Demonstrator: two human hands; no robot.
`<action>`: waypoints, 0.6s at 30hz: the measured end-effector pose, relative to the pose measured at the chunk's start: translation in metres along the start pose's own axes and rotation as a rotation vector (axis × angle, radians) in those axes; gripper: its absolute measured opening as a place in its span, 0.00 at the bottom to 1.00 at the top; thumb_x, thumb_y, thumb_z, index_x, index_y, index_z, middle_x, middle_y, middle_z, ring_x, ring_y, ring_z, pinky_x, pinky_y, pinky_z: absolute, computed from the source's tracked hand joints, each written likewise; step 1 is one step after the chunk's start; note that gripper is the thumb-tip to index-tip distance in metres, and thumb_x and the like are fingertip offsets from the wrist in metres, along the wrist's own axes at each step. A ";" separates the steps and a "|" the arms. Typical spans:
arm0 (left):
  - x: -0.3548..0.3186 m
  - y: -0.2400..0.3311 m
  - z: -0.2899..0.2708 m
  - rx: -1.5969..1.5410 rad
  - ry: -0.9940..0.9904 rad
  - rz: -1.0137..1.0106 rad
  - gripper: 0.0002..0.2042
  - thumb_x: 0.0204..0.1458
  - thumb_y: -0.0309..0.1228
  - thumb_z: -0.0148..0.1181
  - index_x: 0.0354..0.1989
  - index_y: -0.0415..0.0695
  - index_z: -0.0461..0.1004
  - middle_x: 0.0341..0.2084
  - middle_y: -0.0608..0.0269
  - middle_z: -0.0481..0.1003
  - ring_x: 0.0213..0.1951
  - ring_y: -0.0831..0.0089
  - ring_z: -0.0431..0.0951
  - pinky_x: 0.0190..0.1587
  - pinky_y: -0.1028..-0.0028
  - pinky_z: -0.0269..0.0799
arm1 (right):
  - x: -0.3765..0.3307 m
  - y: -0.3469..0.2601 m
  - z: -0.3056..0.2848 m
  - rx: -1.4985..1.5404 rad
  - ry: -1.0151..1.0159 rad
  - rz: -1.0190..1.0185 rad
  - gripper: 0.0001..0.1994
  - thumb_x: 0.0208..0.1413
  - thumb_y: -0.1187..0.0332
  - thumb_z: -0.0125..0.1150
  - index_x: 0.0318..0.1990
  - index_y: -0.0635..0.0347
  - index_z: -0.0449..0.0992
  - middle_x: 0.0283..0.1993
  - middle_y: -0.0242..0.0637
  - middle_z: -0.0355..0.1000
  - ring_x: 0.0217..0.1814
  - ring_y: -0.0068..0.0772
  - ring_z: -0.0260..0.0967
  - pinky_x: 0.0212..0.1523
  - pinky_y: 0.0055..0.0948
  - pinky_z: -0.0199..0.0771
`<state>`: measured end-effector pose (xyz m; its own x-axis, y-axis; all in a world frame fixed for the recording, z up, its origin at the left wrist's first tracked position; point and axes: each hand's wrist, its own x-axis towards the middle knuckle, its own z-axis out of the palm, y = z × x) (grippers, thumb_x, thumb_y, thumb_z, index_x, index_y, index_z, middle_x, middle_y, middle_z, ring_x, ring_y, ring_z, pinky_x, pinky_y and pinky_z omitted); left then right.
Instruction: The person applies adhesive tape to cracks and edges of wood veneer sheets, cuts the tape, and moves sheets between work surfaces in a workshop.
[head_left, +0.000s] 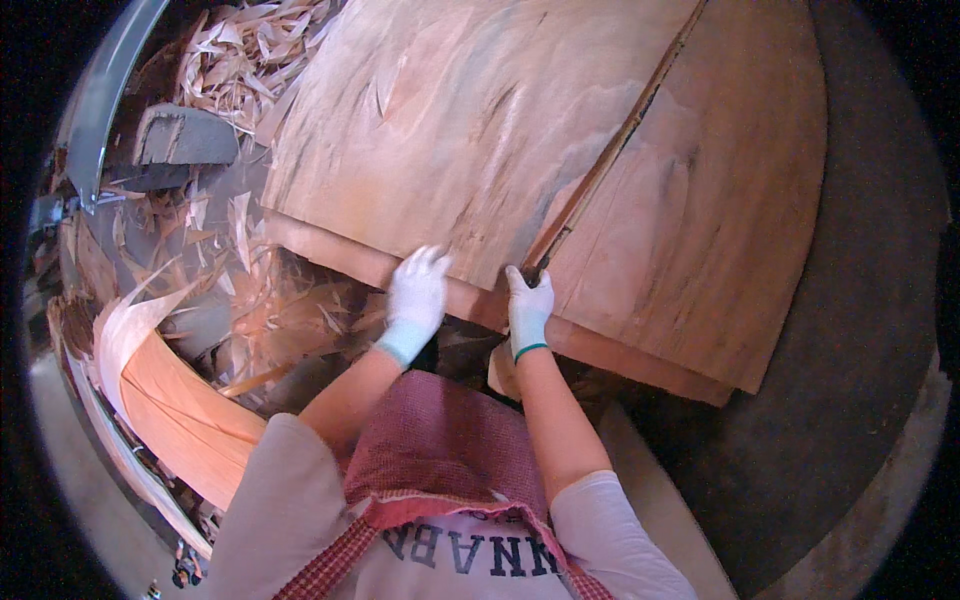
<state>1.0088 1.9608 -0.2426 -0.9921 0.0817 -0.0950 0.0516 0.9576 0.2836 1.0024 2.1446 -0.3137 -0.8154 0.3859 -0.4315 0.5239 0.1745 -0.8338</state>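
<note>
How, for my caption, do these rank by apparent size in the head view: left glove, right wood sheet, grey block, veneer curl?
Right wood sheet
Veneer curl
Left glove, grey block: too alike to rank

Woodworking workshop: stacked wood sheets (480,150), heaped veneer scraps (255,60).

Soft, moderate light gives the wood veneer sheets (450,150) a faint pale sheen, while the floor (870,280) at right looks dim. Fisheye distortion bows straight edges outward; black vignetting rings the slightly grainy, soft-detailed view.
</note>
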 end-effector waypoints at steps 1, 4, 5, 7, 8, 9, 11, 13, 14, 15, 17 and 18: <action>0.010 0.005 0.021 -0.051 -0.042 -0.030 0.19 0.47 0.27 0.55 0.51 0.44 0.71 0.54 0.53 0.69 0.58 0.55 0.66 0.60 0.59 0.62 | -0.004 -0.006 0.005 -0.015 0.002 0.007 0.12 0.51 0.68 0.66 0.39 0.66 0.74 0.32 0.35 0.74 0.33 0.27 0.68 0.37 0.29 0.70; 0.033 0.004 0.051 -0.052 -0.064 -0.065 0.23 0.48 0.28 0.57 0.56 0.47 0.67 0.57 0.57 0.66 0.59 0.57 0.64 0.60 0.58 0.61 | -0.001 0.000 0.005 -0.034 0.034 0.040 0.12 0.51 0.68 0.65 0.38 0.67 0.74 0.31 0.36 0.74 0.32 0.27 0.67 0.37 0.30 0.69; 0.035 0.002 0.055 -0.038 -0.039 -0.047 0.21 0.49 0.28 0.55 0.55 0.48 0.68 0.56 0.58 0.66 0.59 0.59 0.65 0.59 0.59 0.62 | 0.002 -0.001 0.000 -0.100 0.003 0.082 0.14 0.52 0.68 0.62 0.41 0.69 0.73 0.38 0.47 0.77 0.38 0.43 0.74 0.41 0.37 0.71; 0.037 -0.002 0.062 -0.008 0.012 -0.013 0.18 0.52 0.29 0.49 0.52 0.51 0.70 0.54 0.61 0.68 0.57 0.62 0.67 0.56 0.60 0.66 | 0.005 0.001 -0.006 -0.108 0.011 0.095 0.14 0.52 0.67 0.61 0.42 0.69 0.73 0.37 0.47 0.77 0.37 0.42 0.74 0.41 0.37 0.71; 0.037 -0.004 0.064 -0.008 0.007 -0.018 0.17 0.52 0.30 0.49 0.52 0.51 0.70 0.54 0.61 0.68 0.57 0.62 0.67 0.56 0.60 0.66 | 0.007 0.002 -0.007 -0.110 0.012 0.100 0.14 0.53 0.67 0.61 0.43 0.69 0.73 0.37 0.47 0.77 0.37 0.42 0.74 0.41 0.37 0.71; 0.037 -0.006 0.066 -0.008 0.003 -0.022 0.17 0.53 0.30 0.48 0.53 0.51 0.70 0.55 0.62 0.68 0.57 0.62 0.67 0.56 0.60 0.66 | 0.005 0.003 -0.010 -0.111 0.003 0.108 0.15 0.53 0.67 0.60 0.43 0.69 0.73 0.38 0.47 0.77 0.38 0.41 0.73 0.42 0.37 0.71; 0.037 -0.006 0.070 0.020 -0.015 -0.024 0.17 0.53 0.31 0.48 0.53 0.51 0.70 0.55 0.62 0.67 0.57 0.62 0.67 0.55 0.59 0.66 | -0.004 0.004 -0.020 -0.109 -0.016 0.119 0.15 0.54 0.68 0.59 0.45 0.70 0.73 0.40 0.47 0.76 0.41 0.39 0.72 0.45 0.35 0.70; 0.036 -0.007 0.073 0.093 -0.032 -0.037 0.17 0.54 0.31 0.47 0.53 0.52 0.70 0.55 0.62 0.68 0.57 0.62 0.67 0.54 0.59 0.66 | -0.018 0.002 -0.028 -0.100 -0.018 0.108 0.16 0.54 0.68 0.58 0.47 0.71 0.72 0.43 0.47 0.75 0.44 0.38 0.71 0.48 0.35 0.69; 0.035 -0.012 0.082 0.063 -0.020 -0.035 0.20 0.49 0.31 0.56 0.53 0.51 0.70 0.54 0.60 0.68 0.56 0.60 0.68 0.55 0.57 0.66 | -0.031 -0.003 -0.035 -0.095 -0.009 0.096 0.17 0.54 0.68 0.58 0.48 0.71 0.72 0.45 0.47 0.75 0.46 0.37 0.71 0.50 0.35 0.69; 0.036 -0.009 0.075 0.026 -0.048 -0.056 0.20 0.49 0.32 0.56 0.53 0.50 0.70 0.53 0.59 0.69 0.55 0.59 0.68 0.54 0.58 0.66 | -0.040 0.000 -0.042 -0.061 -0.016 0.080 0.18 0.55 0.68 0.58 0.49 0.71 0.72 0.46 0.47 0.75 0.47 0.37 0.70 0.51 0.35 0.68; 0.050 -0.013 0.053 -0.064 -0.068 -0.107 0.19 0.51 0.34 0.56 0.53 0.49 0.70 0.52 0.57 0.70 0.53 0.57 0.70 0.53 0.59 0.67 | -0.059 0.013 -0.061 -0.030 -0.033 0.131 0.20 0.55 0.66 0.60 0.52 0.72 0.70 0.50 0.49 0.73 0.50 0.38 0.69 0.54 0.35 0.67; 0.058 -0.018 0.039 -0.121 -0.061 -0.139 0.19 0.52 0.35 0.55 0.53 0.48 0.70 0.51 0.55 0.70 0.52 0.56 0.70 0.52 0.59 0.68 | -0.070 0.019 -0.072 -0.040 -0.042 0.197 0.22 0.55 0.65 0.60 0.53 0.73 0.69 0.52 0.51 0.72 0.52 0.39 0.69 0.56 0.34 0.65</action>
<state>0.9551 1.9590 -0.2901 -0.9798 -0.0287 -0.1979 -0.1029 0.9209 0.3759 1.0876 2.1864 -0.2747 -0.7053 0.3778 -0.5998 0.6829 0.1354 -0.7178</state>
